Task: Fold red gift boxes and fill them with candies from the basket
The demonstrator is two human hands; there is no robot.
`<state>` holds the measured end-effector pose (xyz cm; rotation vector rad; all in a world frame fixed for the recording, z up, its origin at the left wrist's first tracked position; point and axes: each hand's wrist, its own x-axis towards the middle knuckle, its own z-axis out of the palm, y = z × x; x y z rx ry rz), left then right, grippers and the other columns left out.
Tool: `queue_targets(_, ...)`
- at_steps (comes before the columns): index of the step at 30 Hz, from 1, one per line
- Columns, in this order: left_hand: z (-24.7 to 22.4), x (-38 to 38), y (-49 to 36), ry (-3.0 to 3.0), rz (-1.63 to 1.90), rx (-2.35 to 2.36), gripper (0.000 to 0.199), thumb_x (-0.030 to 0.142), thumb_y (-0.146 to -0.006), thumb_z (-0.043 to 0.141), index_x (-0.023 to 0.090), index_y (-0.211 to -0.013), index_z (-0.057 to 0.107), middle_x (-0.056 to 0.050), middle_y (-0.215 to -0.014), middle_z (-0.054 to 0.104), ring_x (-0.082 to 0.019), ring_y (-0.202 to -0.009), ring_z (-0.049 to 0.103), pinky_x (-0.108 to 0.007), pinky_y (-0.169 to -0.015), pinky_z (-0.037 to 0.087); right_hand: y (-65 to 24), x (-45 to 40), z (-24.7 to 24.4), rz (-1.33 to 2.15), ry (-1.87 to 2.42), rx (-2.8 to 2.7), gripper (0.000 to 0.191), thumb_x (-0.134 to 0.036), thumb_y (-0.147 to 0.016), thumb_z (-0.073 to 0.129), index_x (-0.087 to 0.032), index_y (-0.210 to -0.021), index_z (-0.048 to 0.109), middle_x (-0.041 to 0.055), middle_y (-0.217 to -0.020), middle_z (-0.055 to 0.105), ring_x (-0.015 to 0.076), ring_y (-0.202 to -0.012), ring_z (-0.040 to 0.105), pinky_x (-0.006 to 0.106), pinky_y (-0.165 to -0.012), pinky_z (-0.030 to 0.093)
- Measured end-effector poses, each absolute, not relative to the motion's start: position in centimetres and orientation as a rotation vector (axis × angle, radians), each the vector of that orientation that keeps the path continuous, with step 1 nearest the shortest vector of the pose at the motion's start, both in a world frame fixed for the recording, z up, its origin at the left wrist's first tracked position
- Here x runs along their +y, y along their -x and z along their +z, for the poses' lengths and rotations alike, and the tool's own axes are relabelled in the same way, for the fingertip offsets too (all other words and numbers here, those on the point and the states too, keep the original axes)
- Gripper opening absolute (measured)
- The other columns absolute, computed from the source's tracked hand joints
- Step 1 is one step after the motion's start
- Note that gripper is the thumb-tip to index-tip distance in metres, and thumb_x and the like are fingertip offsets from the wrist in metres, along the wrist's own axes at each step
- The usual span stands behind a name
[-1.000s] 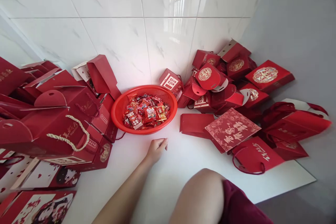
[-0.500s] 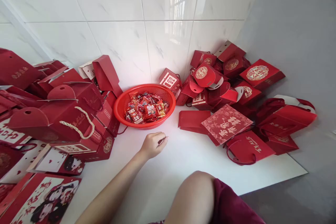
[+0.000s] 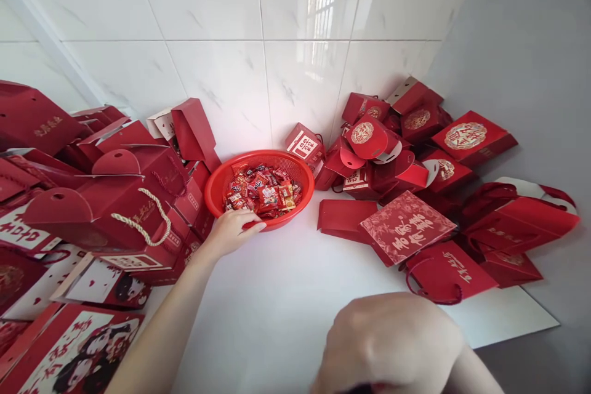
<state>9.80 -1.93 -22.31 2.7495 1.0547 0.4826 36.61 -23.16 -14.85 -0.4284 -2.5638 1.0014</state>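
Note:
A red plastic basket (image 3: pixel 212 188) holds many small wrapped candies (image 3: pixel 270 196). My left hand (image 3: pixel 233 231) is at its front left rim, palm down, fingers at the edge and thumb apart, with nothing seen in it. Low in the view and close to the camera, my right hand (image 3: pixel 392 341) shows its back and knuckles. Its fingers bend down and away, so what they hold, if anything, is hidden. A bit of dark red shows beneath it at the frame's bottom edge.
Red gift boxes (image 3: pixel 133 197), some with rope handles, are piled at the left. More red boxes (image 3: pixel 369 135) are heaped at the right, with a patterned box (image 3: pixel 406 228) in front. A tiled wall (image 3: pixel 212 86) stands behind the white surface (image 3: pixel 277 295).
My left hand has moved left and up to the basket's rim. My right hand has come into view at the bottom, where a bare knee and dark red cloth showed before.

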Motion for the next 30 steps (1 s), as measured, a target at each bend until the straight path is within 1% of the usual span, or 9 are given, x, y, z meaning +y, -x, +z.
queue_targets(2,-22.7,-2.0,-9.9,-2.789,0.489,1.089,0.036,0.051,-0.097,0.049,0.026,-0.095,0.075,0.0,-0.093,0.074,-0.019,-0.09,0.068,-0.029,-0.079,0.046,-37.5,-22.5,-14.9,0.909,0.793,-2.558,0.036,-0.029,-0.087,0.071,-0.025,-0.123,0.067,0.0033,-0.11,0.076,0.0212,-0.096,0.074,0.028,-0.08,0.058)
queue_targets(5,-23.4,-2.1,-10.3,-2.85,0.513,1.147,0.039,0.053,-0.097,0.049,0.025,-0.091,0.075,-0.001,-0.089,0.073,-0.02,-0.087,0.067,-0.031,-0.077,0.044,-39.1,-21.2,-16.3,0.651,1.352,-2.41,0.039,-0.031,-0.093,0.065,-0.023,-0.131,0.063,0.0068,-0.12,0.073,0.0262,-0.107,0.07,0.036,-0.09,0.056)
queue_targets(12,-24.2,-2.2,-10.6,-2.97,0.579,1.188,0.038,0.05,-0.097,0.049,0.021,-0.089,0.073,-0.005,-0.094,0.073,-0.024,-0.09,0.067,-0.036,-0.081,0.042,-43.6,-18.4,-22.1,-0.101,2.21,-2.073,0.036,-0.022,-0.089,0.064,-0.012,-0.124,0.065,0.0202,-0.13,0.063,0.0371,-0.118,0.06,0.052,-0.092,0.051)
queue_targets(14,-24.2,-2.1,-10.6,-2.989,0.585,1.183,0.038,0.049,-0.097,0.049,0.021,-0.089,0.073,-0.006,-0.093,0.073,-0.024,-0.09,0.066,-0.037,-0.081,0.042,-43.6,-17.3,-24.3,-0.253,2.221,-2.097,0.038,-0.017,-0.086,0.064,-0.01,-0.123,0.065,0.0218,-0.133,0.061,0.0374,-0.122,0.057,0.057,-0.1,0.045)
queue_targets(16,-24.2,-2.1,-10.7,-2.999,0.593,1.181,0.037,0.049,-0.097,0.05,0.021,-0.089,0.073,-0.006,-0.092,0.073,-0.024,-0.089,0.066,-0.037,-0.081,0.042,-43.1,-15.7,-26.6,-0.298,2.186,-2.123,0.045,-0.01,-0.085,0.061,-0.007,-0.129,0.061,0.0236,-0.14,0.056,0.0369,-0.13,0.051,0.062,-0.111,0.031)
queue_targets(19,-24.2,-2.0,-10.8,-3.008,0.599,1.174,0.036,0.048,-0.097,0.05,0.021,-0.089,0.072,-0.005,-0.089,0.072,-0.024,-0.089,0.066,-0.036,-0.08,0.042,-42.3,-12.8,-29.7,-0.33,2.118,-2.154,0.047,-0.003,-0.087,0.051,-0.002,-0.134,0.057,0.0268,-0.144,0.051,0.0369,-0.134,0.047,0.063,-0.114,0.023)
queue_targets(22,-24.1,-2.2,-10.9,-3.012,0.604,1.174,0.034,0.046,-0.097,0.051,0.02,-0.088,0.072,-0.005,-0.086,0.071,-0.024,-0.088,0.066,-0.036,-0.078,0.041,-42.0,-10.3,-31.4,-0.343,2.007,-2.182,0.041,-0.004,-0.091,0.046,-0.004,-0.129,0.061,0.0249,-0.137,0.058,0.0345,-0.127,0.053,0.056,-0.112,0.03)
queue_targets(25,-24.1,-2.3,-10.8,-3.015,0.606,1.181,0.033,0.045,-0.097,0.051,0.021,-0.087,0.072,-0.005,-0.086,0.071,-0.023,-0.088,0.066,-0.035,-0.077,0.04,-41.5,-9.3,-31.7,-0.338,1.87,-2.19,0.032,-0.004,-0.092,0.046,-0.007,-0.114,0.069,0.0205,-0.119,0.07,0.0301,-0.111,0.063,0.044,-0.099,0.043)
queue_targets(30,-24.3,-2.5,-10.8,-3.01,0.613,1.196,0.036,0.048,-0.097,0.05,0.021,-0.086,0.071,-0.005,-0.087,0.072,-0.023,-0.089,0.065,-0.036,-0.077,0.04,-39.7,-11.8,-28.6,-0.312,1.597,-2.169,0.025,-0.01,-0.097,0.047,-0.016,-0.106,0.069,0.0113,-0.109,0.074,0.0224,-0.101,0.066,0.035,-0.09,0.046)
